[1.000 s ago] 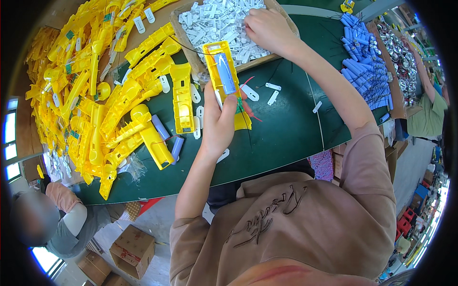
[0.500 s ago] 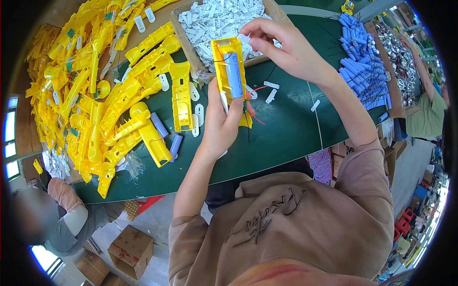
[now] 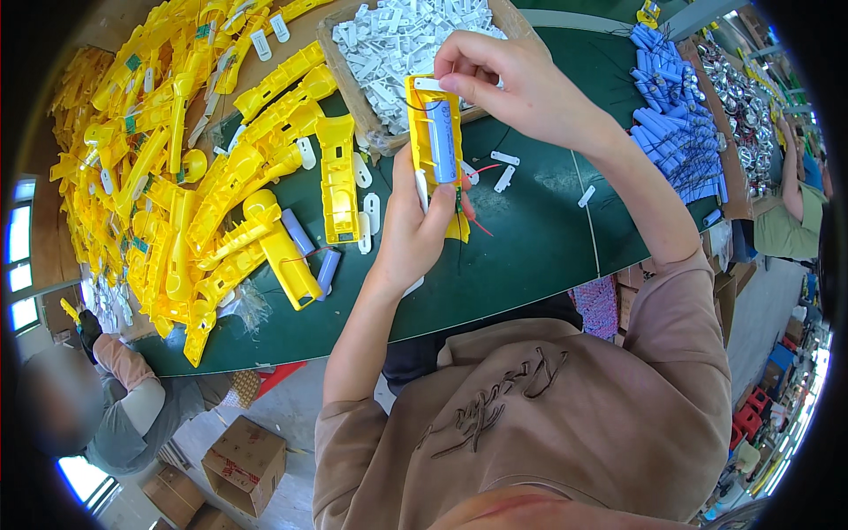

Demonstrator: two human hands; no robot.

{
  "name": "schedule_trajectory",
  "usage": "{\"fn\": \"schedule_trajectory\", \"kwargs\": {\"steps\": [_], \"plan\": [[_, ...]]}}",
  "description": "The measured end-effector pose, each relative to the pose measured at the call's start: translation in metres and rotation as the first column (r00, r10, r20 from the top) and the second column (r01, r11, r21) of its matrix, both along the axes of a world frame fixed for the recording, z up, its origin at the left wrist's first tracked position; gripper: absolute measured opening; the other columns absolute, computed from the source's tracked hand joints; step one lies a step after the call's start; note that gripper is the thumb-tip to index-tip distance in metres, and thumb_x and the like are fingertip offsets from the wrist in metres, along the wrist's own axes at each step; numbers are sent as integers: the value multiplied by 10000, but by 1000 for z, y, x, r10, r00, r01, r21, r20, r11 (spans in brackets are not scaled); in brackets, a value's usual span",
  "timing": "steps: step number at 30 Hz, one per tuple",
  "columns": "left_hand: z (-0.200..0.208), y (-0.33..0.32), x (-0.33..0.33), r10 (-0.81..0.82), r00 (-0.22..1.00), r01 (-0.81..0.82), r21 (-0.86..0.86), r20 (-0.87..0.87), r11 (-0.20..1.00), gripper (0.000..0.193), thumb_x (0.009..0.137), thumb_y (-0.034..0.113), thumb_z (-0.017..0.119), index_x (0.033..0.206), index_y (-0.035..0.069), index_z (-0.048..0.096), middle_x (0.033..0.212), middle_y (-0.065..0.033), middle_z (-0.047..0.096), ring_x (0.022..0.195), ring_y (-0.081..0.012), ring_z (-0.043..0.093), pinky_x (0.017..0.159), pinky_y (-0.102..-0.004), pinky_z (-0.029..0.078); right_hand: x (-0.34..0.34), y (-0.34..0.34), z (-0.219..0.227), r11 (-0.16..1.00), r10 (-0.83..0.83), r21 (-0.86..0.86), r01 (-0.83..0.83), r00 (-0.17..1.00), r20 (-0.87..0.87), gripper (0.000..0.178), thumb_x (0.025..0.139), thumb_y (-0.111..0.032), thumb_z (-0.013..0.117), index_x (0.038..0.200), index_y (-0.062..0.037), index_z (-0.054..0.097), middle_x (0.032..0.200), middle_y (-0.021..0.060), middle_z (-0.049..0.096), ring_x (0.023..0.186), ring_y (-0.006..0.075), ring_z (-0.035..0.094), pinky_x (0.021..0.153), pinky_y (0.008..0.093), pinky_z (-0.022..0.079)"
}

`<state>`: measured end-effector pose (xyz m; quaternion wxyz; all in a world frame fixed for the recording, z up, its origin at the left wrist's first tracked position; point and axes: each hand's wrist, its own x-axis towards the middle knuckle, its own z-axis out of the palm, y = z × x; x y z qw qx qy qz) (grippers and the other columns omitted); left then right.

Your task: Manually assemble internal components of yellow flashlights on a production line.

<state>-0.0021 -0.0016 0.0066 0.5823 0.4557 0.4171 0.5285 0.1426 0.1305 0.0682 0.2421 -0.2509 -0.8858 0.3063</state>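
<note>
Dark-green tabletop (image 3: 530, 256) spreads beneath a yellow plastic half-shell (image 3: 420, 132), which the left hand (image 3: 412, 225) clasps hollow-side up, apparently giving the right hand (image 3: 519, 87), pinching a white plastic strip (image 3: 428, 85), access beyond the blue cylindrical cell (image 3: 440, 141).

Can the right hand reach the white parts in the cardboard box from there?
Probably yes: the right hand appears right beside the heap of white parts in the cardboard box, with nothing visibly blocking it, though it holds a white piece.
</note>
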Motion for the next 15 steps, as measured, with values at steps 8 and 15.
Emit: {"fn": "schedule_trajectory", "kwargs": {"steps": [8,15], "plan": [[0,2,2,-25,999,23,-30,-44,999,337,898,20,344,1229,-1,287,938,-139,520,707,-190,573,653,-337,524,0,11,-19,965,-147,245,98,970,191,181,918,-238,503,957,-62,527,765,104,620,734,255,630,615,351,477],[-1,-1,0,-125,986,136,-96,113,986,382,916,36,375,1281,18,266,940,-125,515,736,-170,565,648,-305,507,5,17,-28,981,86,169,-99,993,81,251,943,-201,454,1109,-48,564,935,114,615,850,232,610,735,310,486]]}}
